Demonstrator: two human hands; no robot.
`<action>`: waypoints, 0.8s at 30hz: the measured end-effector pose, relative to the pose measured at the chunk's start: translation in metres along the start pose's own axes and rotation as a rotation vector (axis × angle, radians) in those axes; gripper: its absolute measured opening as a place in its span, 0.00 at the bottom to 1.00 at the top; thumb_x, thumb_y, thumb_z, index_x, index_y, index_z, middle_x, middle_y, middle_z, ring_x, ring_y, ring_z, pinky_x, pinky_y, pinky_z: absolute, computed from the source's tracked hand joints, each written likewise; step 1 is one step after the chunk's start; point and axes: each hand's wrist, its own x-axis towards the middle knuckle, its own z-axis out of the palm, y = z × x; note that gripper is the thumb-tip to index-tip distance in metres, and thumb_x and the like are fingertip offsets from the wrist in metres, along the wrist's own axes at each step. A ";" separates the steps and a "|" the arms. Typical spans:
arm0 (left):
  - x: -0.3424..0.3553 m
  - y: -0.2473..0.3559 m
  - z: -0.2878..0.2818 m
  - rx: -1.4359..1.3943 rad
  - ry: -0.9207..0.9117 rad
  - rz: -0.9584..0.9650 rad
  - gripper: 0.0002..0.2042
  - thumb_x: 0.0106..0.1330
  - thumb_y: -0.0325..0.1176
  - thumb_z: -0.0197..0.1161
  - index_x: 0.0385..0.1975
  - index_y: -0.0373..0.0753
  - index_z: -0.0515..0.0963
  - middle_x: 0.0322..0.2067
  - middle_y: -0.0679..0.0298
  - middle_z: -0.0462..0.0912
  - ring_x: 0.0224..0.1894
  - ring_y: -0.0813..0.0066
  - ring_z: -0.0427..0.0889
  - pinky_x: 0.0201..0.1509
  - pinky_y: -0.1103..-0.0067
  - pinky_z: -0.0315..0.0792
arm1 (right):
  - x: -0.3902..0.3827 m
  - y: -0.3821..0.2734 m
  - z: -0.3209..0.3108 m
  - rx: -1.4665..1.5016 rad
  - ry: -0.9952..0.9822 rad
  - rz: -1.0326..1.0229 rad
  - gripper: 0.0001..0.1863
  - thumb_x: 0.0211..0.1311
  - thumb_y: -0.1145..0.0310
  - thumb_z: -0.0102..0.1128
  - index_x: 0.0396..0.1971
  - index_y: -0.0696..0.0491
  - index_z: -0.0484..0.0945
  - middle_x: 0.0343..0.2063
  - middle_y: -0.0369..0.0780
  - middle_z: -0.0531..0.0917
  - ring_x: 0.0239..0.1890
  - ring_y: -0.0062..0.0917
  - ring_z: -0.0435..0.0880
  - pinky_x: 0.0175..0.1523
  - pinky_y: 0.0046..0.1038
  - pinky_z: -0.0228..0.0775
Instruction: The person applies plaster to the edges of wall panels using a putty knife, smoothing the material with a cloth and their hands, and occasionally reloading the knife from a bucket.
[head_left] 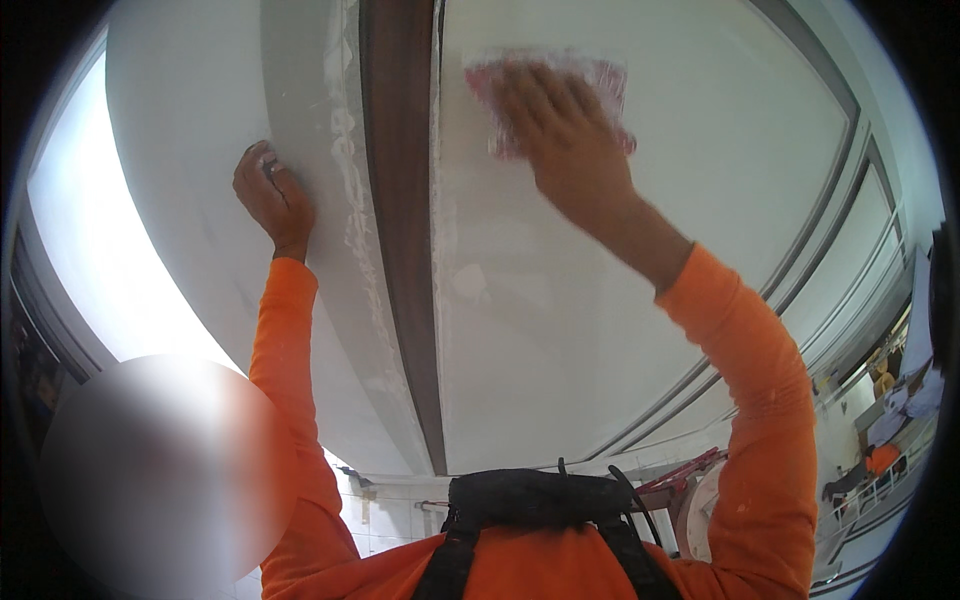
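Observation:
My right hand [560,135], fingers stretched together, presses a thin red sheet [606,85] smeared with white against the pale panel [600,300]. Motion blurs the sheet, so I cannot tell if it is sandpaper or cloth. On the other side of a dark brown strip [398,150], my left hand [273,200] is raised at the grey-white surface [190,130] with its fingers curled in. A small dark patch shows between those fingers, and I cannot make out what it is. Rough white filler [345,150] runs along the strip's left side.
Bright light comes from an opening [90,220] at the left. Dark grey trim [835,180] borders the panel on the right. At the lower right, a person in orange [882,460] is near a white railing [870,500]. Red metal bars [690,468] stand below the panel.

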 end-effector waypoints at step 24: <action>-0.002 0.000 -0.001 -0.008 -0.006 0.018 0.15 0.66 0.30 0.49 0.50 0.34 0.73 0.54 0.55 0.76 0.58 0.55 0.70 0.65 0.63 0.60 | -0.060 -0.076 -0.015 0.171 -0.355 0.018 0.34 0.63 0.62 0.58 0.68 0.57 0.62 0.68 0.47 0.65 0.71 0.38 0.62 0.72 0.49 0.53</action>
